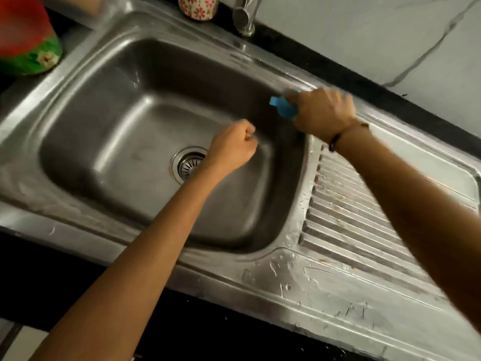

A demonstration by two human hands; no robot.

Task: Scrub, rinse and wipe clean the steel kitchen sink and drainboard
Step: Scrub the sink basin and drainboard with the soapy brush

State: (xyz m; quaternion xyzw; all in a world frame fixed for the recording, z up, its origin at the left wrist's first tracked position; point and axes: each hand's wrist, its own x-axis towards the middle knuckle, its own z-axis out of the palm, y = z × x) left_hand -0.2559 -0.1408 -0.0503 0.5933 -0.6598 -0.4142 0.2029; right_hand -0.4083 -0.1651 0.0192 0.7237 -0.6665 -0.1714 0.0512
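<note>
Blue cloth (pixel 282 106), soft, light: bunched in right hand (pixel 322 113) at sink (pixel 86 82) 2 o'clock rim | left hand (pixel 231 147) fisted, empty | wet steel, slippery

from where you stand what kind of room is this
Most likely a home kitchen: a steel sink with a ribbed drainboard, a tap behind it, and a floral cup on the counter.

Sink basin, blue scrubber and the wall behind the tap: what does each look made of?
Sink basin: brushed steel, judging by its grey sheen, streaky highlights and pressed corners. Blue scrubber, gripped in the right hand: probably soft sponge or cloth, matte, but blurred, so unsure. Wall: glossy white surface with grey veins, marble or marble-look tile.
</note>
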